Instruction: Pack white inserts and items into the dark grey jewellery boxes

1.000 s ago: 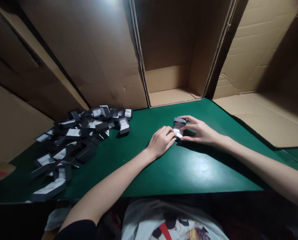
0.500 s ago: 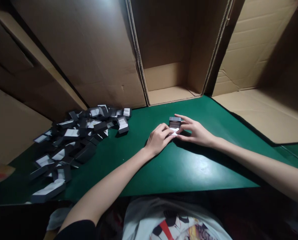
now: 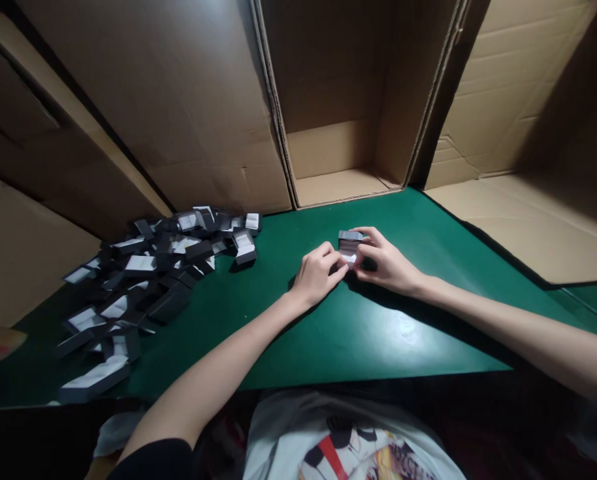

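A small dark jewellery box (image 3: 351,237) with a pale lining stands on the green table between my hands, its lid raised. My left hand (image 3: 318,272) has its fingers closed at the box's left front edge, with the thumb at the front. My right hand (image 3: 387,262) grips the box from the right, its fingers around the side and behind the lid. The fingertips of both hands hide part of the lining. To the left lies a heap of similar dark boxes (image 3: 173,293), many with their lids up and pale insides showing.
Cardboard panels (image 3: 178,107) rise along the table's back. An open cardboard box (image 3: 333,150) stands behind my hands, and another cardboard piece (image 3: 533,220) lies at the right. The green table (image 3: 298,353) ends just in front of my body.
My right hand's fingers have closed in more around the side and back of the jewellery box. My left hand stays at its front edge. The view has shifted slightly.
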`<state>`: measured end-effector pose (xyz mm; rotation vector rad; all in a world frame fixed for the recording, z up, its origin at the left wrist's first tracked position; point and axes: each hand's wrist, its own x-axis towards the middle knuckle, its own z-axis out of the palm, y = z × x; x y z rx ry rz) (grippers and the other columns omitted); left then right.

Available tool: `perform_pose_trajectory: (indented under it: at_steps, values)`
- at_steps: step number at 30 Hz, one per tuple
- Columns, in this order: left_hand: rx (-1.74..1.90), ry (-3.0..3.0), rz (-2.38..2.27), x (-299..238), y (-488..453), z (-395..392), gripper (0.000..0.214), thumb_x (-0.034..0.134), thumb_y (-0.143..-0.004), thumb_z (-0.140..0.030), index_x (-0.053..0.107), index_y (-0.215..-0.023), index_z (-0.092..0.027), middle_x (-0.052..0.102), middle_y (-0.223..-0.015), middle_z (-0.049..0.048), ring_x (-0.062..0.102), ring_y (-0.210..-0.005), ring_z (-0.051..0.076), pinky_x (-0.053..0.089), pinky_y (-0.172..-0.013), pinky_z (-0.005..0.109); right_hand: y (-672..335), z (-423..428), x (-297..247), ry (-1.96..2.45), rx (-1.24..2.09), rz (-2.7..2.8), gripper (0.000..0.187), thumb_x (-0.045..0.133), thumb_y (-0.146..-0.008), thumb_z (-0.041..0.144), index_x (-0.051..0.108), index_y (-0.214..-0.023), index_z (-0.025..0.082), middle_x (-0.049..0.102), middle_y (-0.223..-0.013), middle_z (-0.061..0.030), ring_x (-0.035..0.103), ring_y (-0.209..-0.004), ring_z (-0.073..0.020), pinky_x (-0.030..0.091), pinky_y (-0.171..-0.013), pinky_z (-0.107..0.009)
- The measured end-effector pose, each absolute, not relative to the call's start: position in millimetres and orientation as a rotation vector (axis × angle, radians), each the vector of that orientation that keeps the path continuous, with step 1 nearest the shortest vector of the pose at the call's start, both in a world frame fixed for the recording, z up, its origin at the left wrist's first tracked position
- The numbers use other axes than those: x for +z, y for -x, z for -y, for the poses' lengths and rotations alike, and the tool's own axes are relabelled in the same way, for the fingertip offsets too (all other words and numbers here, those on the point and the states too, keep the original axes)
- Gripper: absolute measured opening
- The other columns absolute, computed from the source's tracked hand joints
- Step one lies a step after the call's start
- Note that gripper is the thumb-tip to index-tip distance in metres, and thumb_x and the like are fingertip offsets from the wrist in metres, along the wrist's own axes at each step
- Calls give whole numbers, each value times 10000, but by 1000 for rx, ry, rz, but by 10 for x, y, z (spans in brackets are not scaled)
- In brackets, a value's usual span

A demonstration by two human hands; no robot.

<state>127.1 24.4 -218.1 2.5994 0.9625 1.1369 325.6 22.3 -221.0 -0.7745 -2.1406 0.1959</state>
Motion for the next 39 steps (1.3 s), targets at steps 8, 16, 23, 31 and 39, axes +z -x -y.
perform_pose_trajectory:
  at_steps: [8, 16, 23, 31, 39]
  values:
    - [987, -2905, -822, -2149, -1202, -279, 119, 610, -905, -204, 594, -813, -129, 468, -882, 38, 470, -782, 150, 384, -654, 248, -3424, -295, -2140, 719, 164, 2346, 224, 565, -848, 332, 622, -750, 138, 286, -1375, -119, 388, -1229, -257, 404, -969, -414]
    - [914, -3078, -937, -2137, -1230, -178, 158, 511, -954, -242, 637, -932, -149, 462, -1047, 77, 449, -918, 202, 431, -741, 291, -3396, -193, -2032, 852, -409, 2218, 216, 562, -863, 350, 679, -778, 190, 476, -1224, -103, 429, -1077, -241, 342, -830, -395]
    - [754, -3198, -1109, -2163, -1277, -139, 263, 570, -934, -328, 583, -1158, -191, 395, -1256, 91, 438, -1000, 237, 480, -762, 319, -3425, -252, -2090, 871, -401, 2341, 168, 492, -912, 265, 628, -894, 169, 619, -1004, -33, 497, -887, -157, 312, -714, -307]
    - [752, -3126, -1038, -2187, -1243, -186, 211, 531, -956, -292, 598, -1132, -197, 369, -1325, 60, 470, -970, 211, 497, -773, 305, -3427, -290, -2137, 825, -293, 2371, 170, 465, -911, 168, 609, -1000, 146, 621, -1044, -16, 505, -899, -149, 337, -717, -298]
    - [630, -3142, -1060, -2168, -1260, -176, 248, 571, -930, -271, 543, -1157, -175, 356, -1328, 63, 482, -970, 217, 497, -823, 344, -3448, -312, -2166, 814, -301, 2405, 236, 435, -902, 122, 600, -1066, 162, 610, -1083, -11, 502, -903, -158, 387, -753, -319]
